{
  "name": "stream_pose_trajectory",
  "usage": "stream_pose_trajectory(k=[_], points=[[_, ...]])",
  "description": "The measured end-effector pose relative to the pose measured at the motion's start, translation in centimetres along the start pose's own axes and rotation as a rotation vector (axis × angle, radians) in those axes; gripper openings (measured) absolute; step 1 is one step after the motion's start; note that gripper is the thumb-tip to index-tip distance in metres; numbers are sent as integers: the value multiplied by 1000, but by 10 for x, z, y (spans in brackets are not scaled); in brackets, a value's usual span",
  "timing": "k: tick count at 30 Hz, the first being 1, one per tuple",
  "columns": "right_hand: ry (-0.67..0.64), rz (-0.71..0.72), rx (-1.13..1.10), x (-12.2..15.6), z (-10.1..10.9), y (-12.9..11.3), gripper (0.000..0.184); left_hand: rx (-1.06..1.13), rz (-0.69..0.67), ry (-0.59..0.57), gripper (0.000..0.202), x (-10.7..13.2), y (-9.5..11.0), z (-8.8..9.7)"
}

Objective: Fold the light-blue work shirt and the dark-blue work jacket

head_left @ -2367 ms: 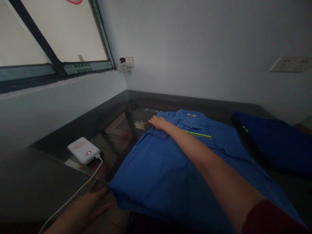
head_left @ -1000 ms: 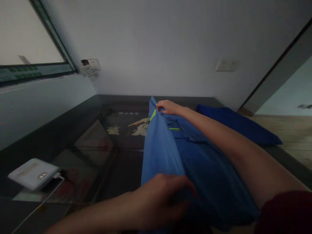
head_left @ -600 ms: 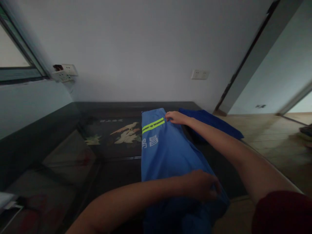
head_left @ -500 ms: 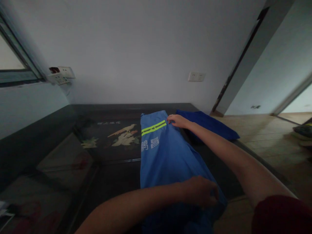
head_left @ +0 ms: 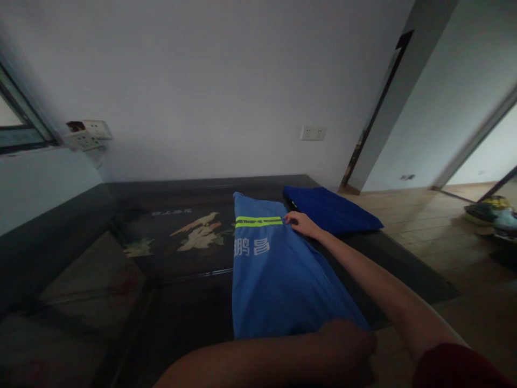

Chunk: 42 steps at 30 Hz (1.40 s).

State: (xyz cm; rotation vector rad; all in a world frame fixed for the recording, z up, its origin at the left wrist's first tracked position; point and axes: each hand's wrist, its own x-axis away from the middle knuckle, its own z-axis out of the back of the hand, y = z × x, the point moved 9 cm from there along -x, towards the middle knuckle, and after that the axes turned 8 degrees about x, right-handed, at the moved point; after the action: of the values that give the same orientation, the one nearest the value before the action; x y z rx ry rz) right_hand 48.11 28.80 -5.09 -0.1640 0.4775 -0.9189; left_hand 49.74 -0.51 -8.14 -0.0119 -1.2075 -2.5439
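Observation:
A blue work shirt (head_left: 274,275) lies folded lengthwise on the dark glass-topped table (head_left: 81,258). Its back faces up, showing a yellow-green stripe and white characters. My right hand (head_left: 301,222) reaches to the far right edge of the shirt beside the stripe, fingers together on the cloth. My left arm crosses low in front, and my left hand (head_left: 349,350) is curled on the shirt's near right corner at the table edge. The dim light hides the fingertips of that hand.
A darker blue folded garment (head_left: 331,210) lies at the table's far right. A bird picture (head_left: 189,234) shows under the glass. Wall sockets (head_left: 313,132) and a plugged socket (head_left: 83,134) are behind. A tiled floor with some items (head_left: 490,213) lies to the right.
The shirt's left half was lifted and folded over to the right, so it is now a long narrow strip. My view swung right and the white charger left the picture.

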Motion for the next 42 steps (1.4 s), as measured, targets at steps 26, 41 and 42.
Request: stream_pose_trajectory(k=[26, 41, 42], points=[[42, -96, -63, 5, 16, 42, 22, -107, 44, 46, 50, -14, 29, 8], [-44, -527, 246, -2, 13, 66, 23, 95, 228, 1140, 20, 143, -150, 272], [-51, -562, 253, -6, 9, 68, 24, 255, 302, 1239, 21, 157, -186, 285]])
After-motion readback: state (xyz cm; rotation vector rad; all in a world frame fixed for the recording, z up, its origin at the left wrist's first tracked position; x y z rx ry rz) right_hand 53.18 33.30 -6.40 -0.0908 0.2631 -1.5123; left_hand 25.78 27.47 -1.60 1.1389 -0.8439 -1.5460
